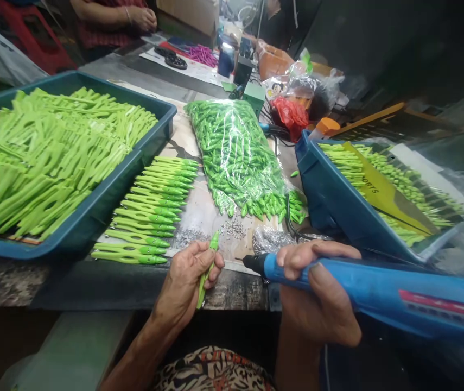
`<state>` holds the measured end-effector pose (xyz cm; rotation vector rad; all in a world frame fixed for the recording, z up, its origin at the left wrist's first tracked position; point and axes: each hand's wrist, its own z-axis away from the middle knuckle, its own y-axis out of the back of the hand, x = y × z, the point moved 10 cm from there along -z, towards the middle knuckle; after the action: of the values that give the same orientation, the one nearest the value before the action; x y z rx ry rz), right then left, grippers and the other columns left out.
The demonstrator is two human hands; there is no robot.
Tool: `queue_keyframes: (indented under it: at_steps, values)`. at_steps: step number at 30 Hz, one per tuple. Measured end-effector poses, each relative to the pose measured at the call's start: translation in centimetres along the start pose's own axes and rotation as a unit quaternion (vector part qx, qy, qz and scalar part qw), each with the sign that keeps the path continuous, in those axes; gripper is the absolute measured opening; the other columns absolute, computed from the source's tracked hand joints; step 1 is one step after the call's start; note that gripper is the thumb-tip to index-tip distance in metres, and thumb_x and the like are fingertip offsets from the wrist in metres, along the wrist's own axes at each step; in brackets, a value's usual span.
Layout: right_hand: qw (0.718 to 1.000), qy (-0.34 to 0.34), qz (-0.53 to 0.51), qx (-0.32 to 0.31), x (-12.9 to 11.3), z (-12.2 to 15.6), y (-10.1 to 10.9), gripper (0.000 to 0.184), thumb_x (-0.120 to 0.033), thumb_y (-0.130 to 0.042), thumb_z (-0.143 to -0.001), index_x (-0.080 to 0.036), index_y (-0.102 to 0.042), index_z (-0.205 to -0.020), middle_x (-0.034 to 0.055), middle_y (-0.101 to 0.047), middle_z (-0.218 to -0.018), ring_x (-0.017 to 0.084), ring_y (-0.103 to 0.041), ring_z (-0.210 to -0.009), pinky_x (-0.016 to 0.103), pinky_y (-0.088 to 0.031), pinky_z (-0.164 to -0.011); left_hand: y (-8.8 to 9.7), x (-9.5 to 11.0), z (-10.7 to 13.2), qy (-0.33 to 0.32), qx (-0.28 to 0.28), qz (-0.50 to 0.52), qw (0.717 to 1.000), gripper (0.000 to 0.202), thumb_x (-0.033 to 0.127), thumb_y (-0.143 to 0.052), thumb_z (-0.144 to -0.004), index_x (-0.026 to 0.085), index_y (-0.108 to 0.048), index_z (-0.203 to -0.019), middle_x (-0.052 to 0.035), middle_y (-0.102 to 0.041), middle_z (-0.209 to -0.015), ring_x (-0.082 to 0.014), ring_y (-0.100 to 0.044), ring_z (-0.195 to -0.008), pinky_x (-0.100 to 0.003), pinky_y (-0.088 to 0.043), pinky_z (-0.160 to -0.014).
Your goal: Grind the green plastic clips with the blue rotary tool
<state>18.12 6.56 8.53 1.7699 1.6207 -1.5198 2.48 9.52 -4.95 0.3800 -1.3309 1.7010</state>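
My left hand point(186, 277) is closed around a slim green plastic piece point(201, 290) with a pointed darker-green tip, held upright over the table's front edge. In my right hand point(317, 298) is a blue electric screwdriver point(378, 285); its black nose points left toward the green piece, apart from it. Tiny metal screws point(234, 228) lie scattered just beyond my left hand. To the left, a neat row of similar green pieces with pointed tips point(146, 217) lies on the table. Loose green tips point(270, 205) spill from a clear plastic bag point(235, 152).
A blue bin point(134, 157) heaped with light-green plastic parts stands left. Another blue bin point(317, 190) at right holds green pieces and a yellow card point(390, 190). A black cable point(291, 217) runs beside the bag. Across the table are another person's hands point(142, 19).
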Motion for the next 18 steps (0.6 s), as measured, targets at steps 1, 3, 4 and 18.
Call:
queue_keyframes:
  at_steps: [1, 3, 4, 18]
  values:
    - [1.0, 0.0, -0.004, -0.008, 0.0, 0.1, -0.2, 0.02, -0.015, -0.053, -0.069, -0.021, -0.054, -0.088, -0.0017, -0.055, -0.064, 0.012, -0.046, -0.051, 0.032, -0.038, -0.058, 0.3, -0.1, 0.7, 0.007, 0.006, 0.002, 1.0, 0.016, 0.024, -0.064, -0.074, 0.012, -0.054, -0.073, -0.0016, -0.056, -0.066, -0.0046, -0.041, -0.048, -0.016, -0.028, -0.042]
    - [1.0, -0.003, -0.01, -0.023, -0.1, 0.5, -0.8, 0.02, -0.013, -0.052, -0.069, -0.019, -0.053, -0.088, -0.0011, -0.056, -0.065, 0.012, -0.048, -0.053, 0.032, -0.04, -0.059, 1.0, -0.2, 2.0, 0.018, 0.016, 0.007, 1.0, 0.014, 0.023, -0.063, -0.074, 0.011, -0.057, -0.075, -0.002, -0.056, -0.068, -0.0053, -0.041, -0.05, -0.017, -0.031, -0.045]
    - [1.0, -0.007, -0.009, -0.029, 0.0, 0.6, -1.0, 0.02, -0.013, -0.052, -0.069, -0.019, -0.052, -0.088, -0.0011, -0.056, -0.066, 0.012, -0.048, -0.053, 0.032, -0.04, -0.06, 1.3, -0.3, 2.6, 0.021, 0.022, 0.006, 1.0, 0.013, 0.023, -0.063, -0.074, 0.011, -0.057, -0.075, -0.0024, -0.056, -0.068, -0.0058, -0.041, -0.051, -0.018, -0.032, -0.046]
    - [0.994, -0.063, 0.006, -0.092, 0.5, 3.5, -4.1, 0.021, -0.013, -0.056, -0.068, -0.019, -0.051, -0.088, -0.0019, -0.056, -0.066, 0.011, -0.051, -0.056, 0.03, -0.043, -0.06, 5.7, -3.2, 9.1, 0.061, 0.135, -0.017, 0.989, 0.01, 0.021, -0.06, -0.074, 0.013, -0.056, -0.073, -0.0019, -0.057, -0.066, -0.0063, -0.039, -0.051, -0.02, -0.031, -0.048]
